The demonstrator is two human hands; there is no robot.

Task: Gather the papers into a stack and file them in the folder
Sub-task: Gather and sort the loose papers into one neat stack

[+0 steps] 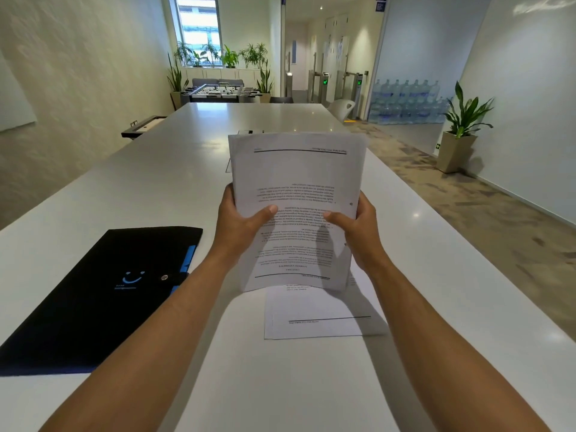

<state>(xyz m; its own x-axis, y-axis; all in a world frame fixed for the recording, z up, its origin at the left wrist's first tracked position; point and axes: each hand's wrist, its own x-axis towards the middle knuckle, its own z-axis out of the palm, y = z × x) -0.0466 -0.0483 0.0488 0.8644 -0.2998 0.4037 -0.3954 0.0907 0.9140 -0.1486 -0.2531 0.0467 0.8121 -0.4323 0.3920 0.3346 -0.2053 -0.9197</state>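
A long white table (174,188) with a smooth, glossy top carries everything. Left of the hands on it lies the folder (93,294) — flat, black, snapped closed, blue tabs along one edge. Above the table the stack of papers (299,182) stands nearly upright, its print upside down. The left hand (240,226) and right hand (358,229) each grasp a side edge, thumbs across the front. Under the stack lie loose sheets (314,316) — flat.
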